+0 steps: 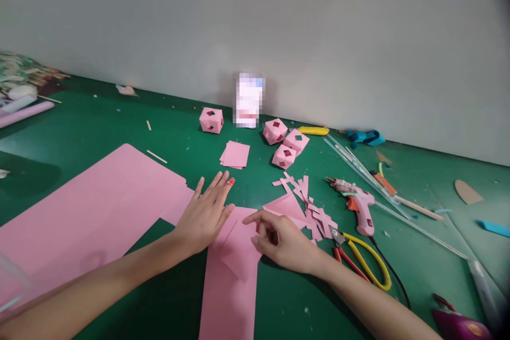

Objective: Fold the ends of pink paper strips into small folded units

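Note:
My left hand (pixel 205 212) lies flat with its fingers apart, across pink paper; one finger has a red-and-white wrap at its tip. My right hand (pixel 285 241) hovers at the right edge of a long pink paper strip (pixel 229 308). Its index finger points left, its thumb is apart from it, and the other fingers curl; I see nothing held. A loose pink paper piece (pixel 235 255) rests on the strip between my hands. Just beyond the right hand are a pink flap of paper (pixel 285 210) and a heap of narrow pink paper cuttings (pixel 319 215).
A large pink sheet (pixel 91 212) covers the left side. Pink squares (pixel 237 154) and several folded paper boxes (pixel 211 120) stand farther back, near a blurred upright screen (pixel 249 101). At right are a glue gun (pixel 360 204), yellow-and-red-handled pliers (pixel 370 260) and a yellow cutter (pixel 314 130).

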{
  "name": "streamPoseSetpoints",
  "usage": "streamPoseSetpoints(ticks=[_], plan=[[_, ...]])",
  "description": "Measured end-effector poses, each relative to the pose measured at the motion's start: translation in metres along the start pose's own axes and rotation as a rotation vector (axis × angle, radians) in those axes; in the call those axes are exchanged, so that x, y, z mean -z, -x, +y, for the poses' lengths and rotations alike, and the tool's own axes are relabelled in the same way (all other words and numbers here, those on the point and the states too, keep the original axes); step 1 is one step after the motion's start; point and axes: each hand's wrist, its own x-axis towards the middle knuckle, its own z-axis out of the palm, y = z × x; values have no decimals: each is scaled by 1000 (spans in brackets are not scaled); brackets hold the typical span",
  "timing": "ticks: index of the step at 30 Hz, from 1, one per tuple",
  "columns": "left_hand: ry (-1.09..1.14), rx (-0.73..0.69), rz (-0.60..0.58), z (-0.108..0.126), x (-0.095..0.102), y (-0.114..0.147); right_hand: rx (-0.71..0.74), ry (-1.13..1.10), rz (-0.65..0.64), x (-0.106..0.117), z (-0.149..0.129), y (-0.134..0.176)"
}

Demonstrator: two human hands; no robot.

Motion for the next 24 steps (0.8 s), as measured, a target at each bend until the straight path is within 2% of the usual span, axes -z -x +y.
streamPoseSetpoints(ticks=[3, 5, 10, 12, 19, 21, 24], plan=[[4, 1, -9, 0, 1, 0, 11, -30, 6, 0, 1, 0], [16, 4, -21, 0, 2, 0, 31, -88, 61, -1, 3, 0], [-10, -4, -87, 0, 6, -1, 126, -245, 435, -2, 1, 2], [-21, -11, -94, 0, 6, -1, 160, -278, 506, -1, -3, 4], [0, -16, -41, -1, 3, -1, 153, -202, 547, 4, -15, 9], [9, -10, -36, -1, 2, -1, 125, -110, 523, 9, -20, 11], [13, 2, -47, -2, 1, -1, 53, 95, 419, 25, -31, 15]])
